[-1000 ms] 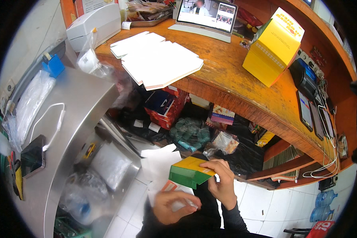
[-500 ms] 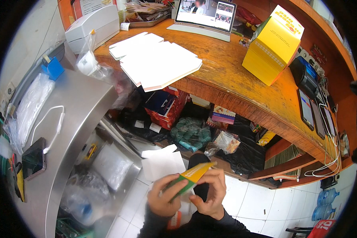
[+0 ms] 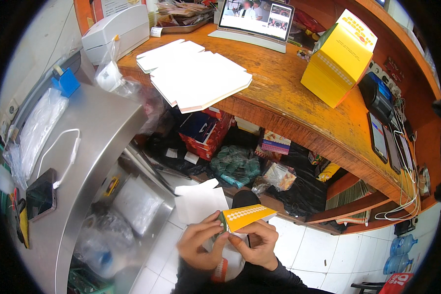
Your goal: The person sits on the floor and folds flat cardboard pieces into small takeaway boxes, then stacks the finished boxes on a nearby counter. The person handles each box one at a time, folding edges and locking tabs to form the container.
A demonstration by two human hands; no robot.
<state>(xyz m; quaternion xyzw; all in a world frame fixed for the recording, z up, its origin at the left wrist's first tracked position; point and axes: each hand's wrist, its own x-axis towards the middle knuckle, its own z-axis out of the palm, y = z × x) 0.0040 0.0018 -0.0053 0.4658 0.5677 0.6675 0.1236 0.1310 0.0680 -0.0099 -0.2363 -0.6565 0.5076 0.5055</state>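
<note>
Cardboard (image 3: pixel 245 217), a flat yellow-and-orange piece with a green edge, is now held up between both hands, low in the view and above the white tiled floor (image 3: pixel 323 250). A second ago it was seen lower and more open, with its green face showing; since then it has been turned and pressed into a narrow wedge, its dotted orange face now uppermost. The left hand (image 3: pixel 198 241) is closed on the green end, thumb and fingers pinching it. The right hand (image 3: pixel 259 242) is closed under the fold, fingers curled against the underside. A second orange-striped piece (image 3: pixel 221 269) is seen below the wrists; whether it is gripped cannot be told. Judged from this, the folding seems to be under way and not finished. Well apart, on the wooden tabletop (image 3: pixel 289 103), a stack of flat white blanks (image 3: pixel 198 78) lies near its front edge, and a made-up yellow box (image 3: pixel 339 56) stands toward its right side.
</note>
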